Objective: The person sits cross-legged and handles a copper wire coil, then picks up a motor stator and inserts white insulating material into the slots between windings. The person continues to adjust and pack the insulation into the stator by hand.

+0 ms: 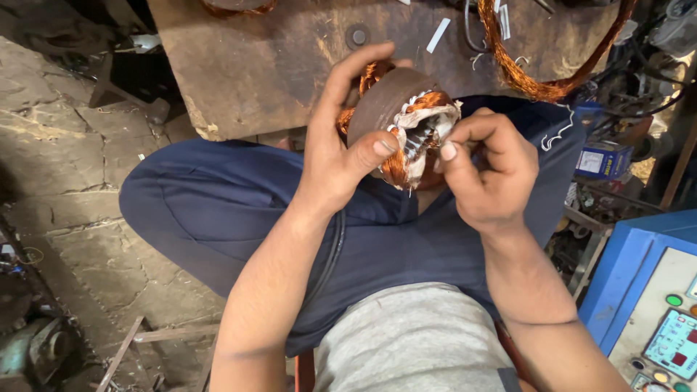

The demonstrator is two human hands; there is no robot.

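Left hand (335, 156): closed around the brown metal shell of a motor stator (401, 123), thumb pressed on its near rim, fingers wrapped over the far side.
Right hand (488, 170): fingers curled tight, thumb and forefinger pinching at the white insulation paper on the stator's open face; what exactly sits between the fingertips cannot be told.
Stator: held above the lap, just in front of the near edge of the workbench (276, 69); copper windings show at both ends, white paper strips ring the slots.
Workbench: worn brown top; a loose copper wire coil (534, 80) lies toward its right edge, a small white strip (438, 35) near the middle.
Small box (602, 161): blue and white carton, right of the knee, among clutter.
Control panel (657, 301): blue cabinet at lower right, pale face with round green, yellow and red buttons and a small screen.
Floor (65, 167): cracked stone slabs at left.
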